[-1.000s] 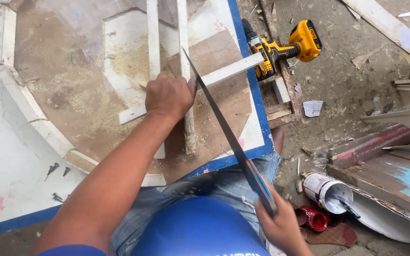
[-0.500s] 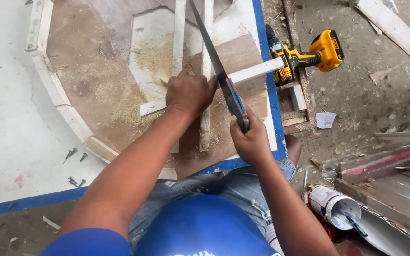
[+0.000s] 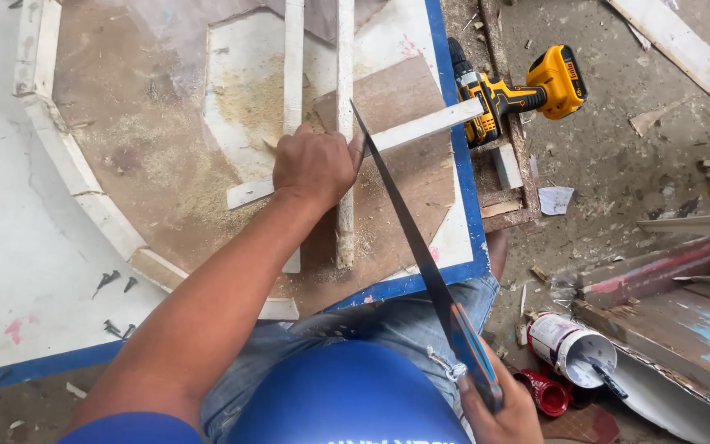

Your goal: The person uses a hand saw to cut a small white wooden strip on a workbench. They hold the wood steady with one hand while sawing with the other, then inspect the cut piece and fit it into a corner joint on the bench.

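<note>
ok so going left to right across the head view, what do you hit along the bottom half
loose dark screws → left hand pressing the white wooden strip → handsaw → right hand on its handle → white paint can → painted red and blue boards

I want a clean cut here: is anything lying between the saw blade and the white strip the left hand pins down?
Nothing visible does. The saw blade meets the white strip just beside the left hand; only sawdust lies around.
</note>
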